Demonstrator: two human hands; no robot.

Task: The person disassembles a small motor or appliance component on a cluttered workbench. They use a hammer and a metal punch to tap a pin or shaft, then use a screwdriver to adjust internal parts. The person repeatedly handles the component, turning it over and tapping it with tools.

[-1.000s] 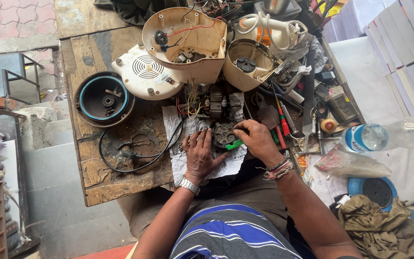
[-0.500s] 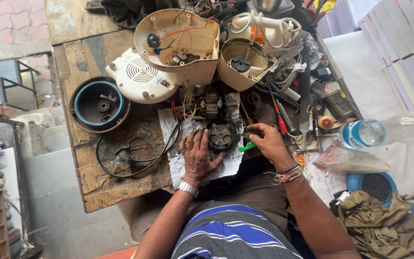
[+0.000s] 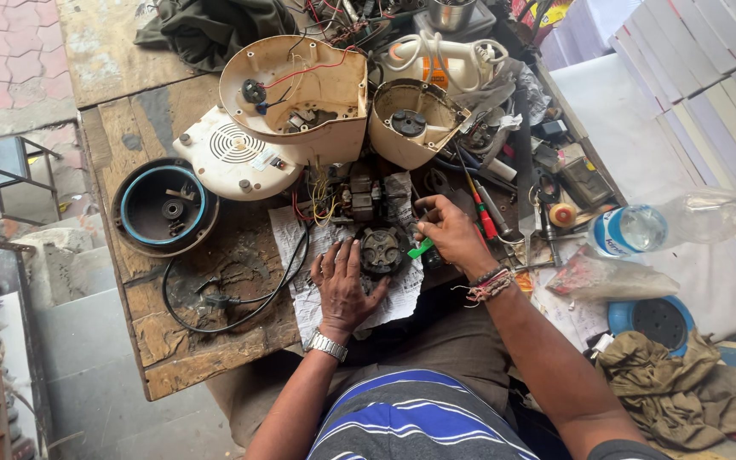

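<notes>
**Hands on a round motor part at a crowded repair bench**

A worn wooden table stands outdoors beside brick paving, its far edge heaped with wires and tools. White panels are stacked to the right.

Two cream appliance shells lie open side up at the far middle: the larger shell shows red and black wires inside, the smaller shell a dark round hub. A black bowl with a blue rim sits at the left with small dark parts in it. A clear plastic bottle lies on its side at the right.

The dark round motor part rests on crumpled paper near the table's front edge. The left hand lies beside it, fingers spread, fingertips touching its rim. The right hand pinches a green-handled tool against the part's right side.
</notes>
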